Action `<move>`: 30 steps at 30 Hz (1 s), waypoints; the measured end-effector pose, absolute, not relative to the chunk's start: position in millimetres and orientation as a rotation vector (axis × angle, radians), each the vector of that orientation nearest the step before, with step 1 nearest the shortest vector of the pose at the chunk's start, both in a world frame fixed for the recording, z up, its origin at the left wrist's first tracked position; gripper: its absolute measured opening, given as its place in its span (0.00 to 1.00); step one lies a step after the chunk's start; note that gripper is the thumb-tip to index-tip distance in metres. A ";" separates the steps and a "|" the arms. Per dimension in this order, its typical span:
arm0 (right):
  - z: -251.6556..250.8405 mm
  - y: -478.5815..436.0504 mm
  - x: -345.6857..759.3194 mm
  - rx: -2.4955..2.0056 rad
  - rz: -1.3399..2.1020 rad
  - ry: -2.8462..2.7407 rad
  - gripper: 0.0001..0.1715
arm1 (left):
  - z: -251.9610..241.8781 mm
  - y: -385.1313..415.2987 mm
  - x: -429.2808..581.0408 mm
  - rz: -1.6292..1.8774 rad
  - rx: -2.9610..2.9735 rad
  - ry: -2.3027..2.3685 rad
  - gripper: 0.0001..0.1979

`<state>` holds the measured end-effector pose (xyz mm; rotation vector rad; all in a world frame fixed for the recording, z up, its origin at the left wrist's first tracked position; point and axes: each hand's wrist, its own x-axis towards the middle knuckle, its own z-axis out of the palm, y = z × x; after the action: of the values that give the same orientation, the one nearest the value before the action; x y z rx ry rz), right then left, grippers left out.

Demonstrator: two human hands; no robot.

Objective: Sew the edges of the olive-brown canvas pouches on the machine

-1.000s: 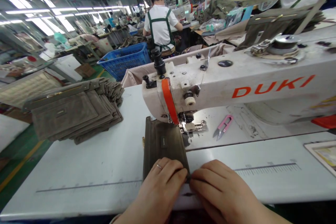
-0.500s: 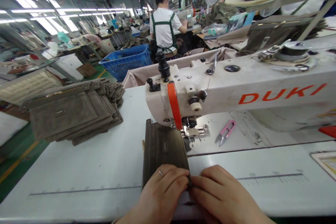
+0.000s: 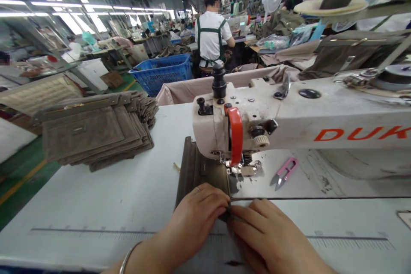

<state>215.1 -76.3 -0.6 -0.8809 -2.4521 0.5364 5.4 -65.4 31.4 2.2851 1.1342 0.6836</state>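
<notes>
Head view: what are your hands doing?

Together, my left hand [image 3: 192, 218] and right hand [image 3: 266, 235] pinching the panel's near edge.

Where's the olive fabric panel [image 3: 201, 175]?

On the white sewing table [image 3: 96, 192], touching the presser foot [image 3: 244, 170].

This is a big sewing factory, with a sewing machine [image 3: 289, 124], a blue basket [image 3: 162, 72], and a worker [image 3: 210, 38] at another machine [image 3: 239, 23].
</notes>
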 end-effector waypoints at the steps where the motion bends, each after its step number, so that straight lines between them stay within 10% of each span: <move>1: 1.3 -73.6 214.9 -0.884 0.524 -2.458 0.18 | 31.6 -62.5 4.4 0.677 2.292 1.134 0.09; 30: 8.7 -30.4 217.7 -0.915 0.553 -2.473 0.15 | 20.3 -31.8 -2.8 0.642 2.600 1.189 0.11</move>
<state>217.7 -30.4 8.7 -0.9153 -2.4729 0.5532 -2.8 -31.8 20.3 2.6001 1.1894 0.6417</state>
